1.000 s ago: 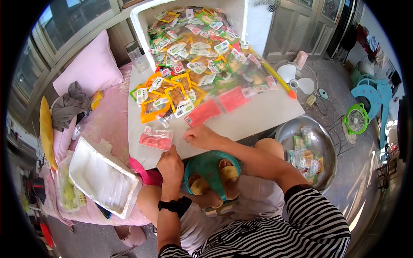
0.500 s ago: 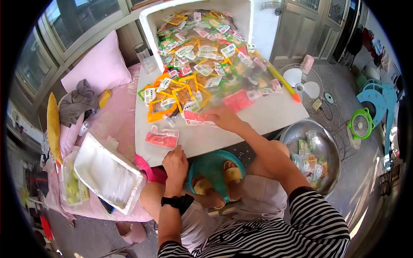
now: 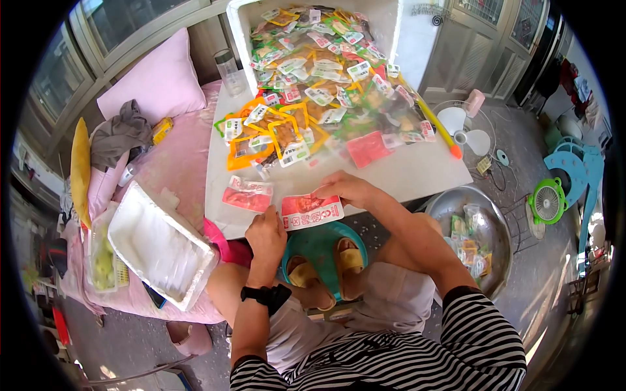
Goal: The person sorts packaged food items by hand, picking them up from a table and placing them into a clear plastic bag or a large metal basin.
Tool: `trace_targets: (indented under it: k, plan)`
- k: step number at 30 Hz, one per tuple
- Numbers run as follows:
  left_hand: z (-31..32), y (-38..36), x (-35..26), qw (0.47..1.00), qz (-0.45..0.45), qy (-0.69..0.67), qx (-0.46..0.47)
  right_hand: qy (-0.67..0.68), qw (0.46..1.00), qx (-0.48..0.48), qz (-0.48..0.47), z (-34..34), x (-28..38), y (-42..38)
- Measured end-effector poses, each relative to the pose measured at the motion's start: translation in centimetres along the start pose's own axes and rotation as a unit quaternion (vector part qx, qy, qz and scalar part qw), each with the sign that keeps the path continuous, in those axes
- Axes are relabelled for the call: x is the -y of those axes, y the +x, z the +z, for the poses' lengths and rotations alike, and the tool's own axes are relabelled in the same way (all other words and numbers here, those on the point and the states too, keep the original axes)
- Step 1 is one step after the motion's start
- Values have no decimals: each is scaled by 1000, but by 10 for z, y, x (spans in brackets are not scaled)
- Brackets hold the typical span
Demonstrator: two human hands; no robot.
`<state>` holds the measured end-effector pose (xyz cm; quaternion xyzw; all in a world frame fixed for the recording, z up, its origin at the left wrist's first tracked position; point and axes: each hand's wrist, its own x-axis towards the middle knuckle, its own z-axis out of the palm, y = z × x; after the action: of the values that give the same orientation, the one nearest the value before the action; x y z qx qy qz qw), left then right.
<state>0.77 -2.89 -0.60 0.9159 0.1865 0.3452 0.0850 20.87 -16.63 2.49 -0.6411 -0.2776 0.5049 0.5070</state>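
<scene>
Both hands grip one red and white food packet (image 3: 312,211) at the near edge of a white table (image 3: 417,173). My left hand (image 3: 266,236) pinches its left end and my right hand (image 3: 347,189) grips its upper right side. Another red packet (image 3: 246,196) lies flat just left of it. A third red packet (image 3: 368,148) rests further back, at the foot of a big heap of packets (image 3: 313,85) spilling from a tipped white foam box (image 3: 386,26).
A metal basin (image 3: 435,210) holding several packets sits on the floor at right. A foam lid (image 3: 156,244) lies on the pink bed to the left. Under the table my sandalled feet rest on a teal stool (image 3: 319,250). Small fans (image 3: 546,201) stand on the floor.
My right hand reached up to the pile, took a red packet and drew it back to the near table edge. My left hand rose to grip its other end.
</scene>
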Motion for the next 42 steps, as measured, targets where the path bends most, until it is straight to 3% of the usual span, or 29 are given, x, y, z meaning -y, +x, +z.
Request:
trace_targets:
  k: [8,14,15,18,21,24,30,33,36,39,41,42]
  plan:
    - [5,-1,0,1000,17,17,-10,72,995,-52,-40,27,-18,30]
    - [0,0,-7,1000,13,2,-14,46,992,104,-61,57,-19,53]
    - [0,0,-6,1000,13,-3,-15,115,986,119,-31,62,-18,50]
    - [-1,-1,-2,1000,9,-13,-11,143,987,67,-28,67,-11,40]
    - [0,0,-5,1000,5,-16,1,17,999,7,42,63,-10,38]
    - [4,-2,-5,1000,0,-13,11,-25,1000,-2,2,73,-6,40]
    - [2,-2,1,1000,5,7,-9,285,958,-8,-7,105,-30,76]
    - [-2,0,3,1000,-7,7,-13,233,970,65,-2,95,-21,66]
    - [-3,-1,2,1000,-14,12,14,2,996,84,-8,69,6,37]
    - [-4,0,-2,999,-21,29,34,-192,980,-21,-48,27,24,12]
    - [-2,0,-2,997,-27,38,54,-392,892,-156,-163,-20,11,15]
    - [-2,-1,-1,996,-31,46,63,-447,846,-236,-171,-39,2,15]
